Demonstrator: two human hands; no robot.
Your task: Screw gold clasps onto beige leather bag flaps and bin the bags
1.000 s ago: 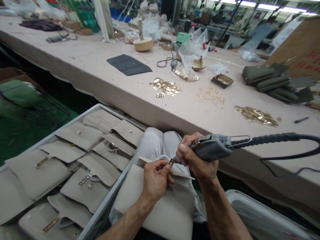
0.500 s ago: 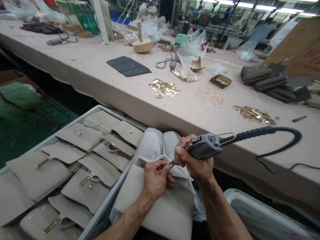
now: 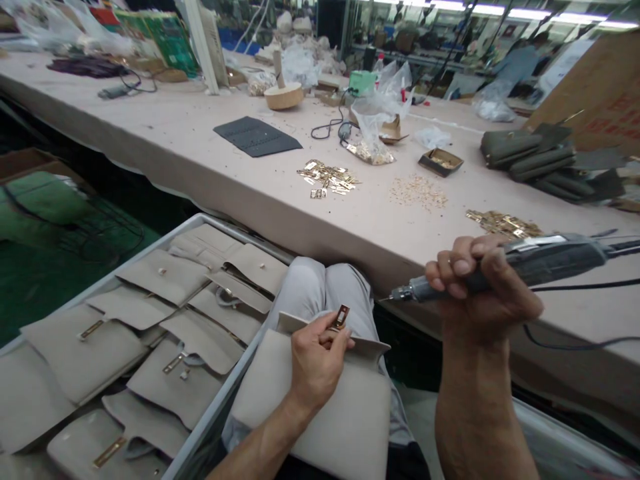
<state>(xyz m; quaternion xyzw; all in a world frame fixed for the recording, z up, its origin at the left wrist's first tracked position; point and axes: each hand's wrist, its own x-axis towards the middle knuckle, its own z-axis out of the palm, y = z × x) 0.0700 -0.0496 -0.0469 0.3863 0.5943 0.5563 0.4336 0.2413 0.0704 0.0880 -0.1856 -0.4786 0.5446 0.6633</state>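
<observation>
The left hand [image 3: 317,363] pinches a gold clasp [image 3: 342,317] against the flap edge of a grey bag [image 3: 325,413] lying on the lap, thumb and fingers closed on it. Up and to the right of it, the right hand [image 3: 480,290] is clenched round a corded grey driver [image 3: 540,263]. The bit points left toward the clasp but hangs apart from it, touching nothing. The clasp stands upright on the flap, and I cannot tell whether it is fully fixed. Left of the left hand a tray [image 3: 240,233] holds a layer of like bags [image 3: 85,350], several showing gold bars on their flaps, so a good share of the batch looks done. On the table [image 3: 200,153] beyond both hands lie heaps of loose gold fittings [image 3: 327,177] and a scatter of small screws [image 3: 417,191], which suggests more is left. A stack of dark bags [image 3: 530,163] sits beyond the right hand.
</observation>
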